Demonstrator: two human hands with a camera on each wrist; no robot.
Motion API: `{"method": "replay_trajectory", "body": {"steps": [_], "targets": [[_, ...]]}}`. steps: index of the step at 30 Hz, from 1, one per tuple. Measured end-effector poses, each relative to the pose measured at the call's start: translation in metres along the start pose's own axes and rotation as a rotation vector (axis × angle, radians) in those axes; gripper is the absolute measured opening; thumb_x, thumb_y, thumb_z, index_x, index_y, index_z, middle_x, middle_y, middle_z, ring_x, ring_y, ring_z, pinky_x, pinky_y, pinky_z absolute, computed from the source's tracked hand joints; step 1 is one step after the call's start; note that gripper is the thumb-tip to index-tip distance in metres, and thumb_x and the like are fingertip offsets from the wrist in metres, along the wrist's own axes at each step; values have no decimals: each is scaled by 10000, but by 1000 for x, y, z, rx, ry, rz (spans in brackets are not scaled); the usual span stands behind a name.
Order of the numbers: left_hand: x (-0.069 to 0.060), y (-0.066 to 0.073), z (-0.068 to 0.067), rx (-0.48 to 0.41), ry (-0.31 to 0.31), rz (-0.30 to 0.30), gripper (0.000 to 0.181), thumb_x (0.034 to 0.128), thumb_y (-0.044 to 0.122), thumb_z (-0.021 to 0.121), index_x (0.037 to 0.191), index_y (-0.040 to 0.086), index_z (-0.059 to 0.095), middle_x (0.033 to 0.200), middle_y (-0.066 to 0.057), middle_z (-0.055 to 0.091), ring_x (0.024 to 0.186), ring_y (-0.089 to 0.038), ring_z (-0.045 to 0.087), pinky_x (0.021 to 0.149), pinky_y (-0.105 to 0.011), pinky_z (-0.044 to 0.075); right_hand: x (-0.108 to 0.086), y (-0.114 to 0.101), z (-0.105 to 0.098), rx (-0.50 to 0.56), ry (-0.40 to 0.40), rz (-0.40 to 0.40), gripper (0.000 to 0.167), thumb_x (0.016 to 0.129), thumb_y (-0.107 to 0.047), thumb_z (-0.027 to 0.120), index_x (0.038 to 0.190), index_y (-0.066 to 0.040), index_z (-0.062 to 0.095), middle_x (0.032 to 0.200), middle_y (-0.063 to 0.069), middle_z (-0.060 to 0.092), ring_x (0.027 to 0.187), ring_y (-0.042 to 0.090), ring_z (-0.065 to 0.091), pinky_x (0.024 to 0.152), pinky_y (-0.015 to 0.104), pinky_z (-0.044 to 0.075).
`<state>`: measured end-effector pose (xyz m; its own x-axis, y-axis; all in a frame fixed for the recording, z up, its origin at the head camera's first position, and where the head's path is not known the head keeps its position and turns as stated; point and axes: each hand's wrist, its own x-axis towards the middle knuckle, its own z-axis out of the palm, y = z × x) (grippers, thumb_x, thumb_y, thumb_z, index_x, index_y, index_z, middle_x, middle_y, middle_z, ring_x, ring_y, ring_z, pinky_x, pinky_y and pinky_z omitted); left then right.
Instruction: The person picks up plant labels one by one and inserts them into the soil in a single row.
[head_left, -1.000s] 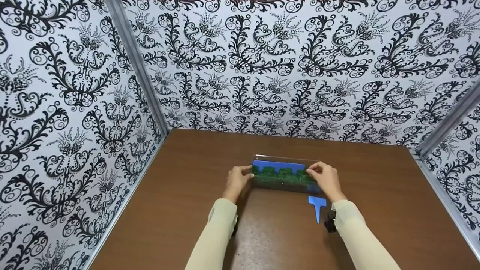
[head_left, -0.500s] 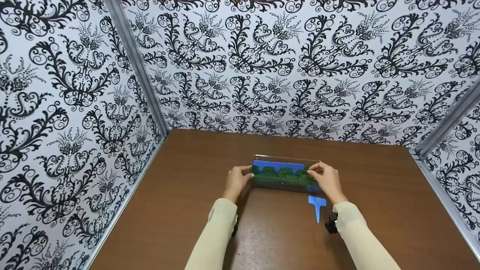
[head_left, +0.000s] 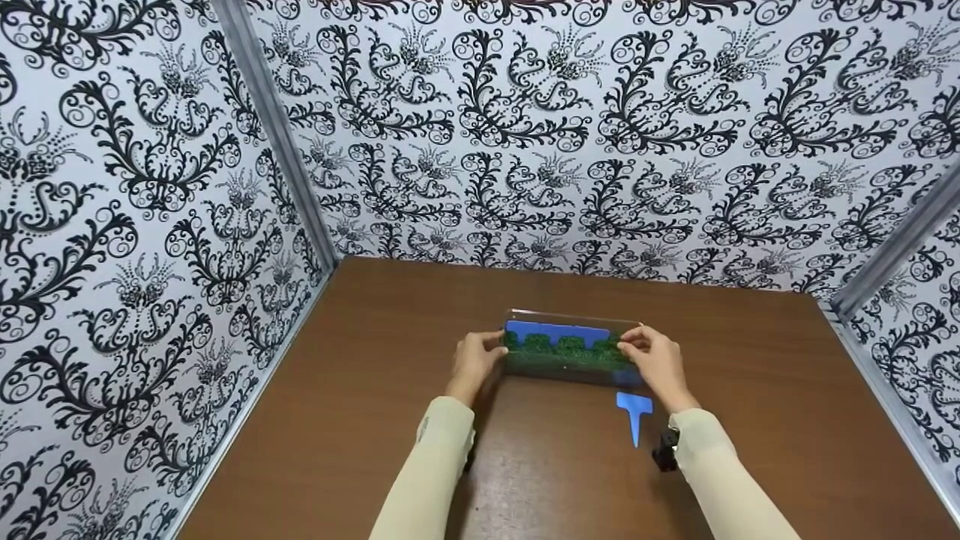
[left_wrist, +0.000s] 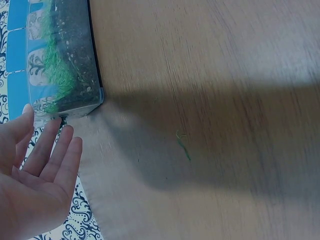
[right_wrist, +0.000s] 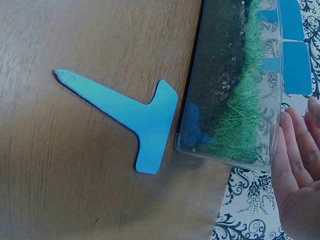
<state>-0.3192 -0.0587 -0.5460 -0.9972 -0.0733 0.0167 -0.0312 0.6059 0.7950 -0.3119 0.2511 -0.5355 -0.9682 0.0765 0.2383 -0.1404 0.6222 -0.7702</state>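
Note:
A clear plastic box (head_left: 564,366) of dark soil and green grass stands on the table. Blue T-shaped plant labels (right_wrist: 296,67) rise in a row from the grass, their heads above the rim. My left hand (left_wrist: 42,175) is at the box's left end, thumb and index fingertip at the corner, the other fingers extended. My right hand (right_wrist: 300,165) rests at the right end, its straight fingers beside the wall; the thumb is partly cut off in the right wrist view. Another blue plant label (head_left: 634,414) lies flat on the table, just in front of the box's right end.
Brown wood-look table (head_left: 375,375), with a patterned wall (head_left: 570,150) behind and more at the sides. A thin green scrap (left_wrist: 184,146) lies near the box's left end. A blue piece (right_wrist: 195,125) shows through the box's front wall, possibly a reflection.
My right hand has shifted slightly right and its wrist a little outward. The left hand, the box and the loose label have not visibly moved.

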Motion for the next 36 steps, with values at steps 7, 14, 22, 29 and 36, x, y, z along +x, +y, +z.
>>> {"method": "replay_trajectory", "body": {"steps": [7,14,22,29,36], "targets": [[0,0,0,0,-7,-7,340,909,207,736,1248,225,723,1294,-66,691,1215,-301,636,990,-474,524,-3,-1,-1,12,8,7,141,918,-112,716,1021,-17,723,964,178,755,808,189,721,631,133,515],[0,1,0,-5,-3,-3,334,909,203,735,1243,225,726,1219,-62,729,1165,-284,664,971,-461,533,-4,-1,-2,-26,51,-18,124,891,-112,746,988,-37,735,944,158,763,772,92,698,631,120,493],[1,-1,1,-14,6,6,328,903,194,741,1231,213,733,1162,-56,751,1128,-275,681,955,-452,539,-5,-1,-4,-4,57,-25,127,880,-95,753,978,-17,734,929,164,763,723,1,658,619,112,485],[2,-2,2,-5,17,6,328,895,209,750,1223,222,738,1161,-47,752,1130,-274,683,957,-453,536,-7,-1,-5,14,40,-11,125,895,-105,740,991,-25,732,939,160,760,700,-66,618,623,118,499],[2,-1,2,-14,13,8,328,897,197,748,1225,208,737,1239,-72,720,1191,-316,649,982,-477,522,-9,0,-6,15,33,-12,137,907,-103,726,1011,-13,727,959,180,757,703,-79,617,620,131,507]]}}
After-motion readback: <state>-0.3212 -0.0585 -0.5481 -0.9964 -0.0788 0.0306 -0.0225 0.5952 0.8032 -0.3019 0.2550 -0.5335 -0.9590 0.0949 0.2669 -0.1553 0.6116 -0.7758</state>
